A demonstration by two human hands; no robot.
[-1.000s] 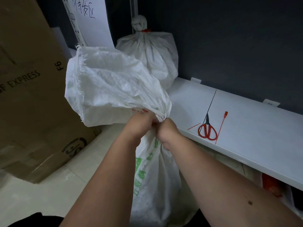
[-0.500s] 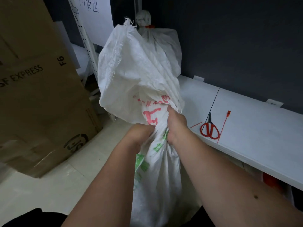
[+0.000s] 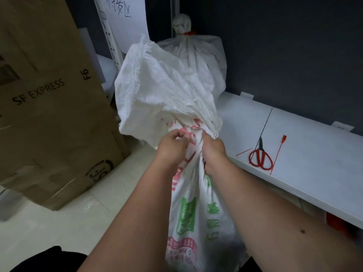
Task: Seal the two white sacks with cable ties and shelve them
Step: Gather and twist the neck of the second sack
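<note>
I hold the neck of the white sack (image 3: 188, 203) with both hands. My left hand (image 3: 172, 148) has its fingers curled tight on the bunched cloth, and my right hand (image 3: 213, 152) grips it just beside. The sack stands on the floor in front of me, its loose top flopping open above my hands. The other sack (image 3: 198, 54) sits on the white shelf (image 3: 314, 154), tied with a red tie (image 3: 189, 33). Red scissors (image 3: 260, 157) and a red cable tie (image 3: 278, 154) lie on the shelf. A brown box (image 3: 53, 107) stands to the left.
</note>
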